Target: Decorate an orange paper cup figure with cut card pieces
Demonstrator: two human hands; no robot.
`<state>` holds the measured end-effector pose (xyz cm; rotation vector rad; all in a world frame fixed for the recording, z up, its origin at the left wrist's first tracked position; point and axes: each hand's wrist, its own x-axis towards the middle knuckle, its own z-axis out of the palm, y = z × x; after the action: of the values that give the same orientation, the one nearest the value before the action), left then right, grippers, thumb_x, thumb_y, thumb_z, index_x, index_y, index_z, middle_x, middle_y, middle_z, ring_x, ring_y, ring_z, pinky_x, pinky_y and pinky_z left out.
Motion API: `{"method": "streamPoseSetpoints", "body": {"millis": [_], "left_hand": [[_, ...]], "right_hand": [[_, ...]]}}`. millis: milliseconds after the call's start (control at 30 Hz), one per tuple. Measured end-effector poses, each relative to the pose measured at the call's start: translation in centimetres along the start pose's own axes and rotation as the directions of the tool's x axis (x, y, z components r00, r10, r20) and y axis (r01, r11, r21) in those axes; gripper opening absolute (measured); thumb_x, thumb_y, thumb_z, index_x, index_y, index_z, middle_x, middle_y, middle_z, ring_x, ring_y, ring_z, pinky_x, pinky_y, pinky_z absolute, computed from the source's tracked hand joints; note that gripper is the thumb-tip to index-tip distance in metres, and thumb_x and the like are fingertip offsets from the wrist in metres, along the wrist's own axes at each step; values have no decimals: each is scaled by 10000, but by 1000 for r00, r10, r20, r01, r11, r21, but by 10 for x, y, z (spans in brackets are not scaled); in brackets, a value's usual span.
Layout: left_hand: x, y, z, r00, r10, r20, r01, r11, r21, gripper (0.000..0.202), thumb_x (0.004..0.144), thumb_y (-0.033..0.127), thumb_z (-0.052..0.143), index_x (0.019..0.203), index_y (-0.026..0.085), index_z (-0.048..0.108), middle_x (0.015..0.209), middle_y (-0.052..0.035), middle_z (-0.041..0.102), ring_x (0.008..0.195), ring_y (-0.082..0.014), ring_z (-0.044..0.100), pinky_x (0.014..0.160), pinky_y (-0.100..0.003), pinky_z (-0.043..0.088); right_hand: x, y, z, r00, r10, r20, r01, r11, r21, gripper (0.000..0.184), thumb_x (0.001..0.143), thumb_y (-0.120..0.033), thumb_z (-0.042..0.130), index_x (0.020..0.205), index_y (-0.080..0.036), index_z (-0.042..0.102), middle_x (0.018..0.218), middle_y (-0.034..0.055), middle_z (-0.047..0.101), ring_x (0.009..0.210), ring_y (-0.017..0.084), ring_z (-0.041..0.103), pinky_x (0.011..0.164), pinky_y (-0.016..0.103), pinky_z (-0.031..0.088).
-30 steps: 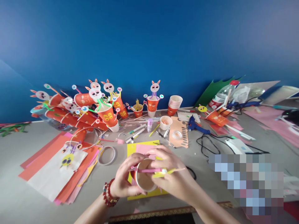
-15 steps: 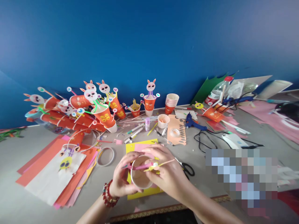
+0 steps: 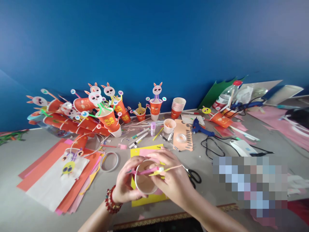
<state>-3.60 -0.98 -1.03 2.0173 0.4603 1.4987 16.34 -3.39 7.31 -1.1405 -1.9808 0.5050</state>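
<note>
A paper cup [image 3: 145, 184] is held tilted, its pale inside facing me. My left hand [image 3: 126, 180] is closed round the cup's left side, thumb low on the wall. Across the cup's mouth lies a pink strip [image 3: 151, 171], with yellow strips [image 3: 156, 173] at its right end. At the right rim, my right hand [image 3: 170, 174] is closed on the cup, the thumb reaching inside by the strips. Its fingers rest behind the rim. Underneath are yellow paper [image 3: 137, 203] and pink paper, partly hidden by the hands.
Scissors [image 3: 194, 176] lie just right of my right hand; a tape roll [image 3: 109, 162] is to the left. Rabbit-faced cups [image 3: 106, 117] crowd the back left. Behind stand stacked cups [image 3: 178, 108] and a blue glue gun [image 3: 202, 128]. Paper sheets [image 3: 53, 183] lie at left.
The view has shifted very slightly. Both hands stay on the cup, and the strips keep nearly the same position across its mouth.
</note>
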Motion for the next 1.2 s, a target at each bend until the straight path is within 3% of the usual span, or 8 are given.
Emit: {"method": "streamPoseSetpoints", "body": {"millis": [167,433,567,733,867,1033,1200], "left_hand": [[-4,-2,0,996,-91,15,91,996,-3,861,705,580,802,1417,206,495,1242,-191,643,1134,-377,640,954,-544,522],[-3,-2,0,998,-63,-11,63,998,21,839,725,582,784,1417,207,493,1218,-184,654,1109,-365,654,931,-532,537],[0,1,0,999,-33,-12,34,998,51,829,721,591,783,1397,194,516,1200,-175,662,1107,-353,655,928,-504,545],[-1,-1,-1,999,-42,-29,44,997,63,841,699,606,792,1392,211,524,1178,-171,678,1088,-362,671,907,-515,547],[-5,-4,-2,999,-43,-23,44,996,73,857,698,606,793,1405,212,512,1199,-175,664,1099,-361,663,914,-513,543],[-3,0,1,998,-39,-39,41,998,56,841,701,605,790,1389,201,526,1180,-176,672,1089,-355,665,913,-500,546],[1,2,6,996,-62,-60,63,998,14,825,686,604,803,1365,215,542,1143,-160,682,1081,-353,666,905,-504,550]], "right_hand": [[1,2,3,1000,-10,-5,10,1000,11,246,759,-21,650,791,-249,737,1157,36,749,1114,290,633,997,508,460],[2,2,1,999,-9,35,9,1000,6,335,735,-51,656,997,-245,733,1175,60,736,1082,293,643,937,485,502],[3,1,-2,998,5,68,-8,998,58,409,696,-131,777,1084,-246,723,1186,76,718,1096,293,640,958,478,499],[5,1,-4,991,-43,127,31,995,90,164,764,-243,815,916,-290,780,1234,50,697,1148,277,615,970,448,498],[5,2,-6,988,-61,141,44,992,122,168,795,-234,788,957,-276,770,1248,53,692,1163,269,610,968,429,511],[4,2,-5,993,33,111,-42,996,82,475,744,-126,782,1183,-272,676,1223,63,699,1143,280,614,966,444,516],[2,4,1,997,67,36,-67,998,-9,426,773,-181,764,1181,-252,661,1144,95,721,1116,306,616,939,475,521]]}}
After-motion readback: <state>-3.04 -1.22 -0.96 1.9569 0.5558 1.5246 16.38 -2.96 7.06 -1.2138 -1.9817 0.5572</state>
